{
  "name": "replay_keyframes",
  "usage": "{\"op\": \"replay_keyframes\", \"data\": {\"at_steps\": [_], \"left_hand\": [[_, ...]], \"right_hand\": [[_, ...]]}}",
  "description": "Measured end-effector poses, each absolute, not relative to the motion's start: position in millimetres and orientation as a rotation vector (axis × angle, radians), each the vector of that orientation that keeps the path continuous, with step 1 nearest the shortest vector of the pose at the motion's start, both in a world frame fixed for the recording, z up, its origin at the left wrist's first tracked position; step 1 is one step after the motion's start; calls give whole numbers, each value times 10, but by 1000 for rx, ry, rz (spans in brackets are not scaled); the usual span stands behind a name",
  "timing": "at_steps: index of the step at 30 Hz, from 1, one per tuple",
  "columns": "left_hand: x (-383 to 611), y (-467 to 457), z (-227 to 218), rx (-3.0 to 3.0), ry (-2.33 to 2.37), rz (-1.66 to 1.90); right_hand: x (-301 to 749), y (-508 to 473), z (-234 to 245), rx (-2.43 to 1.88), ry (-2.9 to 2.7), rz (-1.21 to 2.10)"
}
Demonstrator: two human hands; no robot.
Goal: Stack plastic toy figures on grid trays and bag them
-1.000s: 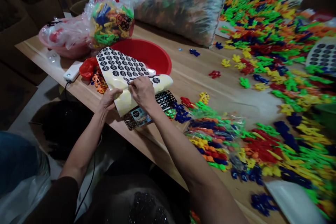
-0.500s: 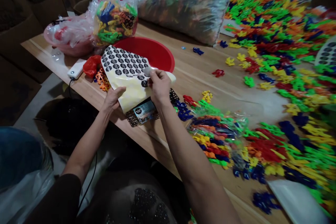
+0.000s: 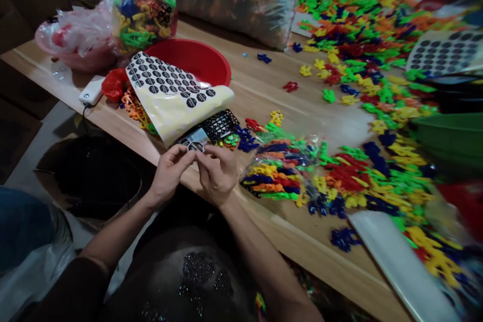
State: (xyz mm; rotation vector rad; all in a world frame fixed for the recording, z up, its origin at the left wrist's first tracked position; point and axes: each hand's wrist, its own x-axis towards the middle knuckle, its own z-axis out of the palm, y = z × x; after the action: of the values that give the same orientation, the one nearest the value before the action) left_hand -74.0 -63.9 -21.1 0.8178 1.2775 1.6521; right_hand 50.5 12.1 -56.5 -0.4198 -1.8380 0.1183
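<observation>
My left hand [image 3: 169, 176] and my right hand [image 3: 217, 173] are close together over the table's near edge. Their fingertips pinch a small printed card [image 3: 193, 140] with a black round label on it, partly hidden by my fingers. Just beyond them, a sheet of black round stickers on yellowish backing [image 3: 175, 98] lies curled on the table, touching neither hand. A black plastic mesh piece [image 3: 221, 125] lies under the card's far end.
A red plastic basin [image 3: 196, 58] stands behind the sheet, beside a transparent bag of colourful plastic pieces [image 3: 141, 15] and a pink bowl [image 3: 66, 55]. Loose coloured pieces cover the table's right side. A huge bag [image 3: 234, 0] sits at the back.
Both hands have let go of the sticker sheet, which now lies on the table. They have moved toward the near edge and come together on the small card, lifting it off the mesh.
</observation>
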Motion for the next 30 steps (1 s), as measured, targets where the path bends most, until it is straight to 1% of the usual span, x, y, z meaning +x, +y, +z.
{"op": "replay_keyframes", "data": {"at_steps": [3, 6, 10, 13, 16, 18, 22, 27, 30], "left_hand": [[-688, -642, -224, 849, 1351, 1624], [-678, -651, -206, 927, 1381, 1565], [-540, -699, -155, 1074, 1398, 1441], [-358, -730, -167, 1180, 1384, 1354], [-212, -738, -214, 1315, 1396, 1282], [-160, -728, -248, 1543, 1444, 1199], [-109, -700, -315, 2059, 1433, 879], [-7, -700, -387, 2290, 1314, 519], [53, -683, -403, 2356, 1284, 374]], "right_hand": [[696, -41, -557, -501, -1884, 143], [933, -189, -465, -652, -1863, 347], [1247, -323, -328, -874, -1687, 647], [1438, -380, -288, -944, -1644, 739], [1612, -423, -299, -967, -1676, 709], [1728, -457, -317, -946, -1764, 604], [1943, -567, -366, -891, -2014, 407], [2151, -725, -502, -984, -2129, 478], [2230, -777, -601, -1009, -2121, 551]]}}
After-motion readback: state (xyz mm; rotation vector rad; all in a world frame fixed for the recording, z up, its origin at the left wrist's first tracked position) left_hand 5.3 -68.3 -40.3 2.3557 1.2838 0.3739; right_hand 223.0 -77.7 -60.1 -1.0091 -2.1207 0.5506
